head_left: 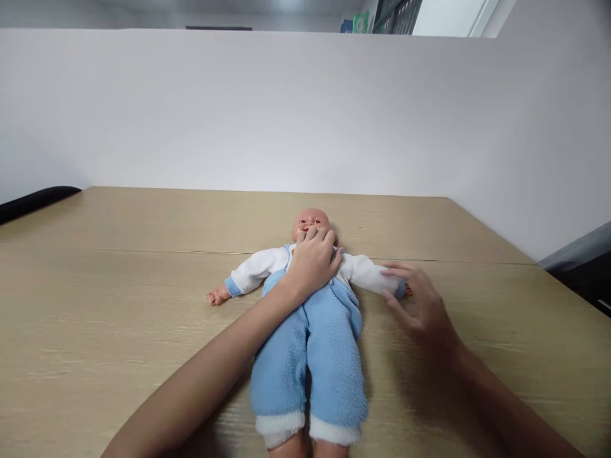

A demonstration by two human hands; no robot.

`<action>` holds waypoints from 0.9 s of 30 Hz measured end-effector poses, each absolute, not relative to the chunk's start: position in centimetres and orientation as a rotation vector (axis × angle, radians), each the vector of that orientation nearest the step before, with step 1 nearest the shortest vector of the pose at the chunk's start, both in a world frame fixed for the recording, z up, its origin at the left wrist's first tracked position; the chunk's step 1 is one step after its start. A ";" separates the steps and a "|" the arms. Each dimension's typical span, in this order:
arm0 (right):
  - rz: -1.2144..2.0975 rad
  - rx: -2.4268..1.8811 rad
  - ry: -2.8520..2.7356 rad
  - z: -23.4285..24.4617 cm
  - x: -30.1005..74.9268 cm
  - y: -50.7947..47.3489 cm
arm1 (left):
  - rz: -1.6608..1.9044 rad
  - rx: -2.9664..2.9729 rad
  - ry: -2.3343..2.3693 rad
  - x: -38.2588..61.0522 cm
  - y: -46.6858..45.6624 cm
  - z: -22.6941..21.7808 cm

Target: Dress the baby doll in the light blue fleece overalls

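Observation:
A baby doll point(334, 343) lies on its back on the wooden table, head away from me and both arms spread. It wears blue fleece overalls and a white top with blue cuffs. Across its upper chest rests my left hand point(312, 257), the bent fingers hooked over the collar just under the mouth and hiding the chin and neck. At the doll's arm on the right, my right hand point(417, 302) is slightly blurred, thumb and fingers apart on either side of the white sleeve point(367, 272). Whether it touches the sleeve is unclear.
The wooden table point(119, 305) has a seam running across it behind the doll's shoulders. A white partition point(267, 114) rises at its far edge. Dark chair-like parts show at the left point(38, 200) and right point(582, 273) edges.

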State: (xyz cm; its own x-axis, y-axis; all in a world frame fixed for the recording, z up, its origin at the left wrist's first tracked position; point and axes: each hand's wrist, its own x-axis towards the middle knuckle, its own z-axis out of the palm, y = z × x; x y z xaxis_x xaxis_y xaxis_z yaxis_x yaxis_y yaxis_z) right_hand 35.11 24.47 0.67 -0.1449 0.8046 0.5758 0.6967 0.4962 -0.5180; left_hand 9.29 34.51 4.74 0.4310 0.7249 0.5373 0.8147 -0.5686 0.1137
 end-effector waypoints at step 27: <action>0.466 -1.381 -1.805 -1.8 31.9 25.3 | -0.776 -3.185 -1.216 9.2 32.7 5.2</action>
State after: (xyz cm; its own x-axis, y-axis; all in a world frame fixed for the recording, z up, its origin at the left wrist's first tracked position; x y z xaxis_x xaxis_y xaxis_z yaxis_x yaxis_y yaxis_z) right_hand 31.85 25.28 -1.75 -0.0855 0.9255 0.3691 0.6314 0.3369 -0.6985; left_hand 9.22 32.69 5.16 0.6704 0.6908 0.2709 0.5365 -0.7034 0.4662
